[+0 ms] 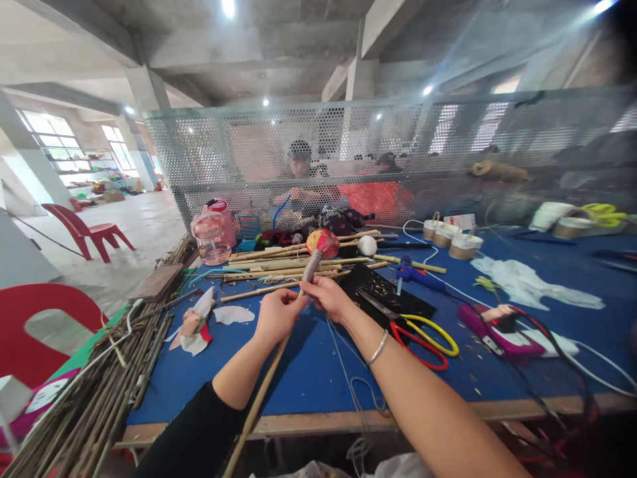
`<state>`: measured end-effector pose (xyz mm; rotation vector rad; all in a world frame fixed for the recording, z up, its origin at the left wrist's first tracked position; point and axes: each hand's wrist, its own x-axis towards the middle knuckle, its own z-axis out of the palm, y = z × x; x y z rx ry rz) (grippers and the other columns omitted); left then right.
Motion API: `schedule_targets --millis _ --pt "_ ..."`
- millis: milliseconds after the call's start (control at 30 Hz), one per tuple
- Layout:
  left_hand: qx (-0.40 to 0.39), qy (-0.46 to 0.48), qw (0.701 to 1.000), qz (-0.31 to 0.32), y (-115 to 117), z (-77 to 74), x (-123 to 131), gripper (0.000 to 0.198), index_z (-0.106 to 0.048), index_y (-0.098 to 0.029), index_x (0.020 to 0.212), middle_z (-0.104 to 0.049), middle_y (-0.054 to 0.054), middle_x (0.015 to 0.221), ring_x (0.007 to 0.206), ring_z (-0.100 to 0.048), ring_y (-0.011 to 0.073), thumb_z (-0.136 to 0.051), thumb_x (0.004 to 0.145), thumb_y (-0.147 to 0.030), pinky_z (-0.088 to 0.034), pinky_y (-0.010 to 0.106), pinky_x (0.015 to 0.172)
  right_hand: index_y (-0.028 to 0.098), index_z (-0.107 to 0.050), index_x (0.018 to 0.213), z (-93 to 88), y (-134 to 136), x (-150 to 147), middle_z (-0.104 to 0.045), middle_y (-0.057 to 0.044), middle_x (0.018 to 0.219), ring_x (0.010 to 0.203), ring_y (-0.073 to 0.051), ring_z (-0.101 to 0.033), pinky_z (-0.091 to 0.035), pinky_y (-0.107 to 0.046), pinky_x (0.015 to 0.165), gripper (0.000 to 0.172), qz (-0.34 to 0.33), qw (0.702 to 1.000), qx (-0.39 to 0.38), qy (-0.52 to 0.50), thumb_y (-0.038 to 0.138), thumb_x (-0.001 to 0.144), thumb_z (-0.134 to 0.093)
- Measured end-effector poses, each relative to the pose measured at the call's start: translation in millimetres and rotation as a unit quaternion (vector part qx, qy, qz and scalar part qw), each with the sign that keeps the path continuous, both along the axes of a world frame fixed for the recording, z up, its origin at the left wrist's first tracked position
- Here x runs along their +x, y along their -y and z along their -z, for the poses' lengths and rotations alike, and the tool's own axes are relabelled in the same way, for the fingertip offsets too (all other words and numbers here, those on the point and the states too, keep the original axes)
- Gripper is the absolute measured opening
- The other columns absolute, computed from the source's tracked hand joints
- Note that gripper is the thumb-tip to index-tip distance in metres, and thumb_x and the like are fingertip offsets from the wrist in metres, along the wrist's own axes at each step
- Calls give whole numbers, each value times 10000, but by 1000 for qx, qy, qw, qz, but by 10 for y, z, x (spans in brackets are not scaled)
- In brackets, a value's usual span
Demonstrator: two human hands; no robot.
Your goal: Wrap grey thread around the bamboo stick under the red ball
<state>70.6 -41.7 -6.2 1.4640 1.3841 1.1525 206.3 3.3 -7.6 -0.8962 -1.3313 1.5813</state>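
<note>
My left hand is closed around a long wooden stick that slants from the table's front edge up and away from me. At its far end sits a red and yellow ball, and the part just below the ball is wrapped in grey yarn. My right hand is closed at the lower end of this wrapping, thumb and fingers against the stick. Grey strands hang from beneath my right hand over the table edge. The fingertips are partly hidden.
Several loose sticks lie beyond my hands. Scissors rest by a black sheet on the right, near a blue glue gun and a purple power strip. A stick bundle lines the left; a mesh screen stands behind.
</note>
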Motion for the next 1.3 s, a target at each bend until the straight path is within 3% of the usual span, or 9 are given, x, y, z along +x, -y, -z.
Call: schedule_targets --millis 133,233,300,467,700,867,967,1100,1300 --pt "-76 156 984 45 49 -113 39 357 -576 -138 692 -577 -6 555 386 -456 58 -630 681 -491 -347 179 382 144 -542 789 -73 28 41 -279 113 434 362 -24 -138 -43 -186 356 378 -46 997 -24 -61 452 641 -703" --pt "-131 206 967 78 65 -133 43 354 -575 -131 733 -582 -1 576 372 -449 47 -619 703 -481 -353 170 370 141 -525 739 -80 39 40 -267 113 430 366 -22 -127 -37 -187 358 362 -60 996 -16 -63 444 645 -701" --pt "-127 186 972 65 60 -96 38 355 -576 -135 820 -604 7 634 378 -469 53 -606 720 -474 -355 170 358 149 -496 679 -42 28 15 -264 113 411 354 -22 -126 -40 -193 349 353 -45 998 -14 -44 438 648 -696" --pt "10 58 998 -33 45 -22 22 382 -597 -149 918 -605 -10 628 388 -465 52 -696 654 -407 -334 154 350 158 -501 707 61 -24 -45 -289 114 398 331 -27 -148 -57 -196 337 342 -23 999 -16 -27 436 654 -692" --pt "-29 175 983 39 69 -149 36 385 -624 -120 809 -605 6 605 388 -467 54 -653 671 -479 -340 161 351 147 -555 822 -52 21 14 -252 116 437 371 -26 -127 -60 -183 366 345 -80 990 -15 -112 412 661 -705" --pt "-116 181 973 84 58 -117 24 366 -617 -116 759 -602 26 562 385 -481 66 -558 743 -478 -356 170 381 155 -524 750 -33 17 30 -280 110 420 355 -29 -165 -67 -189 364 327 -51 995 -33 -78 398 646 -716" --pt "-55 102 993 23 41 -49 10 316 -623 -134 800 -641 35 682 460 -517 79 -641 680 -426 -368 175 410 164 -477 681 31 -22 18 -279 111 410 341 -27 -148 -51 -200 347 318 -30 999 -26 -35 379 658 -710" --pt "44 12 998 -40 48 -26 20 295 -629 -130 726 -581 -8 570 449 -461 65 -718 600 -381 -340 172 423 160 -495 708 50 -46 15 -298 107 419 342 -29 -149 -58 -204 343 309 -36 999 -12 -36 394 678 -694" --pt "-65 202 976 49 58 -115 36 366 -574 -133 702 -563 -14 555 397 -449 55 -700 609 -463 -351 172 372 152 -540 825 -97 32 70 -280 115 447 369 -29 -127 -50 -191 358 344 -84 992 -10 -93 395 653 -711"
